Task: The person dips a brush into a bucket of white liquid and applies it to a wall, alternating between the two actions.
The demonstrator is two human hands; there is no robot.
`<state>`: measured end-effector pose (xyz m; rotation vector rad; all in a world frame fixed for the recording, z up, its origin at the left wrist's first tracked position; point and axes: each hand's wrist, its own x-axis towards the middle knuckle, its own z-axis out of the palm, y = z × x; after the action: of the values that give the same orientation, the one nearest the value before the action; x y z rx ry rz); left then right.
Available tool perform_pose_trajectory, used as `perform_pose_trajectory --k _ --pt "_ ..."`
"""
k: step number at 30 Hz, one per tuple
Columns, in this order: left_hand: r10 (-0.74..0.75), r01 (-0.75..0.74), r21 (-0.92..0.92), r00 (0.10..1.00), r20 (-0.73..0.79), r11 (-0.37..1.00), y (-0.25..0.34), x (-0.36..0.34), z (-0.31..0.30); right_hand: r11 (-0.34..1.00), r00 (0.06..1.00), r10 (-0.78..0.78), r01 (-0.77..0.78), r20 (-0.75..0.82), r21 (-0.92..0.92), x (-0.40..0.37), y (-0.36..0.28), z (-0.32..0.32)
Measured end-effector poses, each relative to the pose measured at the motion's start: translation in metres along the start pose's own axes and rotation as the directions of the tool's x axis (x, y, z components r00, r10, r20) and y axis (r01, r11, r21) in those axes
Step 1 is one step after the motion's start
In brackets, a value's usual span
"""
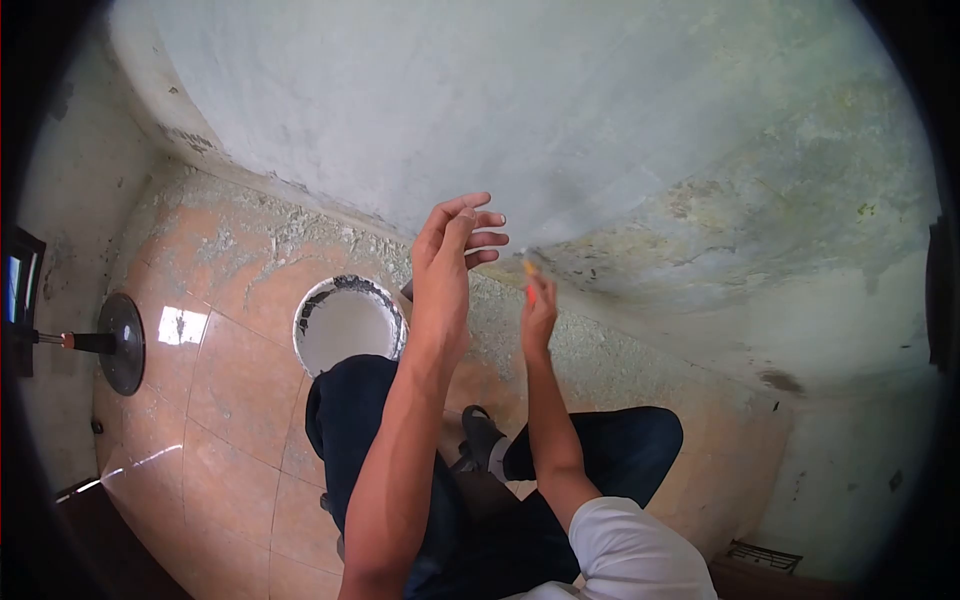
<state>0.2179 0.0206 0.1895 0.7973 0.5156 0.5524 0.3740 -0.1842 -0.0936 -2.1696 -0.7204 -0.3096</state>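
My left hand [455, 235] is raised in front of the wall [400, 110], its fingers apart and slightly curled, with nothing in it. Lower and to the right, my right hand [538, 312] is wrapped round the orange-red handle of a small tool [530, 268]. The tool's tip points at the lower wall, where the surface is stained and flaking; its exact shape is too small to tell. A white bucket [300, 330] with a dark-smeared rim stands on the floor left of my left forearm, with whitish material inside.
Paint flakes [290, 230] litter the tiled floor [235, 400] along the wall's foot. A round black base [122, 344] with a pole stands at the far left. My bent knees and a dark shoe [480, 428] are below. A dark rack [765, 556] lies at lower right.
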Motion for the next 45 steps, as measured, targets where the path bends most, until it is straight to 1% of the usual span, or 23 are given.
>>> perform_pose_trajectory --k 3,5,9,11,15,17,18,19,20,21,23,26,27,29,30,32,33,35,36,38,42,44,45 --pt "0.0 0.0 -0.001 1.0 0.005 1.0 -0.002 0.001 0.002 0.997 0.991 -0.063 0.057 -0.118 -0.056 0.038 -0.051 -0.049" --pt "-0.012 0.012 0.013 1.0 0.004 1.0 -0.002 0.004 0.003 0.975 0.913 -0.214 0.223 -0.349 -0.013 0.044 -0.084 -0.071" --pt "-0.03 0.03 0.004 0.999 0.02 1.0 -0.007 0.003 0.005 0.965 0.865 -0.261 0.225 -0.429 -0.132 0.042 -0.103 -0.072" --pt "-0.017 0.017 0.004 1.0 0.019 1.0 -0.007 0.003 0.008 0.988 0.957 -0.15 0.136 -0.25 -0.07 0.03 -0.062 -0.042" --pt "0.002 -0.002 0.0 1.0 0.02 1.0 -0.008 0.005 0.005 0.998 0.992 -0.058 0.055 -0.115 -0.031 -0.033 -0.015 0.002" --pt "-0.004 0.003 0.005 1.0 0.016 1.0 -0.008 0.004 0.006 0.949 0.94 0.309 -0.294 -0.147 0.115 -0.065 0.003 0.019" --pt "-0.01 0.009 0.018 1.0 0.02 1.0 -0.008 0.002 0.005 0.944 0.935 0.322 -0.306 -0.151 0.121 -0.083 0.021 0.032" --pt "-0.005 0.005 0.025 1.0 0.011 1.0 -0.008 0.002 0.006 0.683 0.755 0.639 -0.47 -0.145 0.56 -0.1 0.043 0.049" --pt "0.003 -0.003 0.032 1.0 0.009 0.999 -0.006 0.003 0.008 0.245 0.52 0.854 -0.428 0.015 0.87 -0.113 0.061 0.062" --pt "0.002 -0.003 0.045 1.0 0.031 0.999 -0.007 0.004 0.01 0.239 0.512 0.859 -0.41 0.005 0.88 -0.126 0.075 0.069" --pt "0.018 -0.018 0.03 1.0 -0.011 0.999 -0.011 0.005 0.011 -0.329 0.152 0.926 -0.122 0.346 0.936 -0.151 0.094 0.076" --pt "0.01 -0.01 0.053 1.0 0.004 0.999 -0.012 0.004 0.016 -0.534 0.192 0.832 0.022 0.521 0.845 -0.169 0.112 0.086" --pt "0.009 -0.011 0.07 1.0 0.027 0.997 -0.014 0.004 0.016 -0.537 0.195 0.832 0.05 0.519 0.842 -0.166 0.111 0.084" --pt "0.014 -0.014 0.099 1.0 0.003 0.995 -0.016 0.005 0.017 -0.726 0.358 0.665 0.104 0.655 0.68 -0.153 0.097 0.078" --pt "0.013 -0.015 0.111 1.0 0.018 0.994 -0.017 0.005 0.018 -0.727 0.364 0.666 0.121 0.652 0.675 -0.144 0.087 0.075" --pt "0.026 -0.027 0.115 1.0 0.01 0.993 -0.018 0.004 0.02 -0.69 0.4 0.637 -0.085 0.659 0.719 -0.122 0.075 0.068" --pt "0.027 -0.029 0.12 0.999 0.021 0.992 -0.019 0.003 0.021 -0.691 0.406 0.638 -0.075 0.655 0.719 -0.117 0.081 0.071" --pt "0.028 -0.028 0.133 1.0 0.002 0.991 -0.021 0.004 0.021 -0.635 0.431 0.5 -0.407 0.751 0.656 -0.107 0.094 0.076" --pt "0.028 -0.028 0.138 1.0 0.006 0.99 -0.022 0.005 0.022 -0.638 0.433 0.499 -0.402 0.75 0.657 -0.101 0.099 0.076" --pt "0.031 -0.032 0.156 0.999 0.01 0.987 -0.023 0.006 0.021 -0.468 0.314 0.496 -0.689 0.81 0.554 -0.085 0.108 0.076" --pt "0.039 -0.04 0.168 0.999 0.011 0.985 -0.025 0.007 0.022 -0.291 0.222 0.616 -0.828 0.756 0.48 -0.033 0.123 0.092" --pt "0.034 -0.036 0.196 0.999 0.013 0.98 -0.025 0.006 0.022 0.088 0.439 0.675 -0.846 0.593 0.526 -0.01 0.116 0.096" --pt "0.032 -0.034 0.199 0.999 0.013 0.979 -0.026 0.006 0.021 0.084 0.437 0.676 -0.846 0.594 0.526 -0.009 0.098 0.086"
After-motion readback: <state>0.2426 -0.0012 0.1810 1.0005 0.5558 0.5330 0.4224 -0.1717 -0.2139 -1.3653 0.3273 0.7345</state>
